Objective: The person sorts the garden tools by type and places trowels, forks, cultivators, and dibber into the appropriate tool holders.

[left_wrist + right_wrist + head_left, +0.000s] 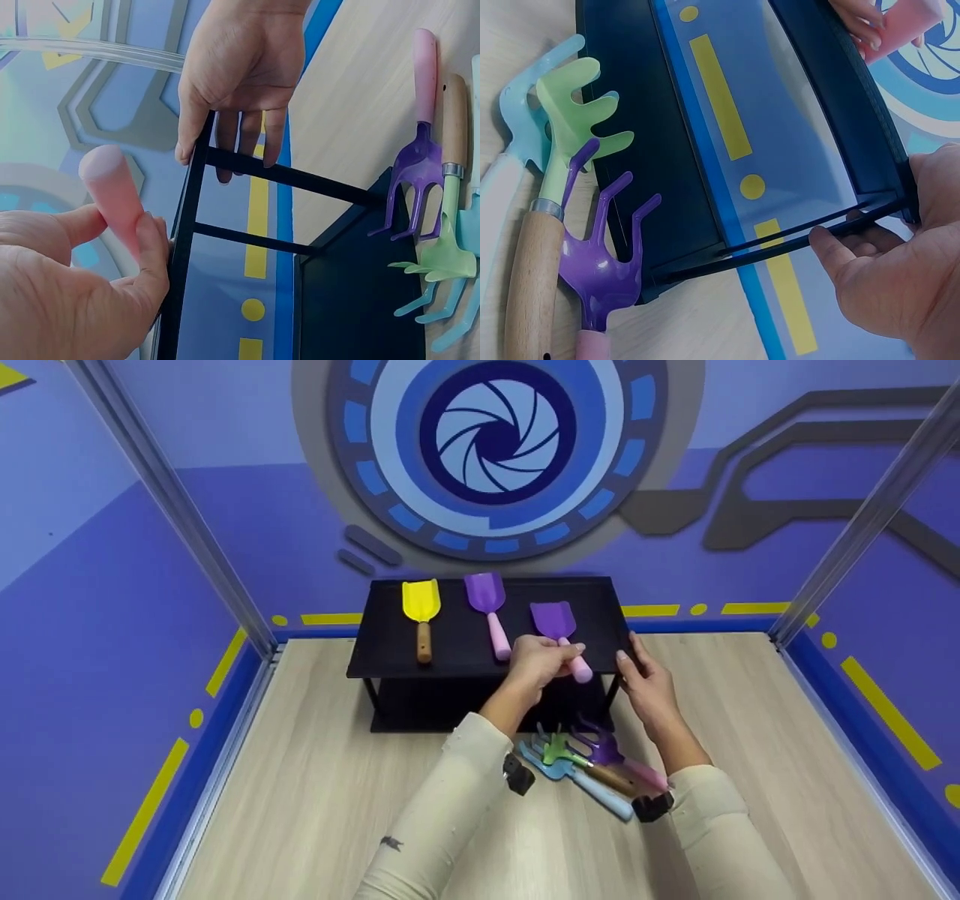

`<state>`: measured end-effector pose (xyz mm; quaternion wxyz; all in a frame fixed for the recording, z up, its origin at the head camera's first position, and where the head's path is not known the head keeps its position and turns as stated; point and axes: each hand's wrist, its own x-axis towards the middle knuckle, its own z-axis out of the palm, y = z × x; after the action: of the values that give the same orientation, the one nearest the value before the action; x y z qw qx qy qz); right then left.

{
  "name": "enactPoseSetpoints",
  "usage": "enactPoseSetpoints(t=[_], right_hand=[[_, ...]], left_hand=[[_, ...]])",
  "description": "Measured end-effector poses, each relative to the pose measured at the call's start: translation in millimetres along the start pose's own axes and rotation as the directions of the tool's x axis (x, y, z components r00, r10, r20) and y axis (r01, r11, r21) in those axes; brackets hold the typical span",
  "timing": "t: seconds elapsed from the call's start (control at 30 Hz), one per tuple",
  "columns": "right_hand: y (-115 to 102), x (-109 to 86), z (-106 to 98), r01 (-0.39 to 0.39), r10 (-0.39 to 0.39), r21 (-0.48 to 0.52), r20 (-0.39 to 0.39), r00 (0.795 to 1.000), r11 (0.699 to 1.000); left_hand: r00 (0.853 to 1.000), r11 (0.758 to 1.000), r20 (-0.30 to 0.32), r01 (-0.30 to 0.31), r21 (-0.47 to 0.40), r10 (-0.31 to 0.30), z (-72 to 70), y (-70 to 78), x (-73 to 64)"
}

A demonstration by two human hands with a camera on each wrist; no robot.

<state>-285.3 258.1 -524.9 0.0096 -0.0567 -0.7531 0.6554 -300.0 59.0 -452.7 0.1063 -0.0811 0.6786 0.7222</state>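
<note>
My left hand [538,664] pinches the pink handle of a purple hand shovel [553,619], whose blade lies over the right part of a black two-tier rack [450,649]. My right hand [651,682] grips that rack at its right end, thumb on one side of the edge and fingers on the other. Left of the held shovel, a second purple shovel [485,592] with a pink handle rests on the top tier. Beside it lies a yellow shovel [421,600] with a wooden handle. In the left wrist view the pink handle [116,191] stands between thumb and fingertips.
In front of the rack, close to its lower tier, lie a purple hand fork [602,748] with a pink handle, a green rake [570,105] with a wooden handle and a light blue rake [600,795]. A blue patterned wall [262,525] rises right behind the rack.
</note>
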Motion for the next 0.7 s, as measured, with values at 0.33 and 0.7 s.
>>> enactPoseSetpoints(t=[0.33, 0.7], right_hand=[[1, 1.2, 1, -0.004, 0.004, 0.007, 0.01, 1.0, 1.0], [2, 2.7, -1, -0.01, 0.011, -0.008, 0.04, 0.999, 1.0]], left_hand=[[0.997, 0.998, -0.047, -0.067, -0.008, 0.067, 3.3, -1.7, 7.5], [0.987, 0.992, -0.104, -0.118, 0.037, 0.122, 0.5, -8.8, 15.8]])
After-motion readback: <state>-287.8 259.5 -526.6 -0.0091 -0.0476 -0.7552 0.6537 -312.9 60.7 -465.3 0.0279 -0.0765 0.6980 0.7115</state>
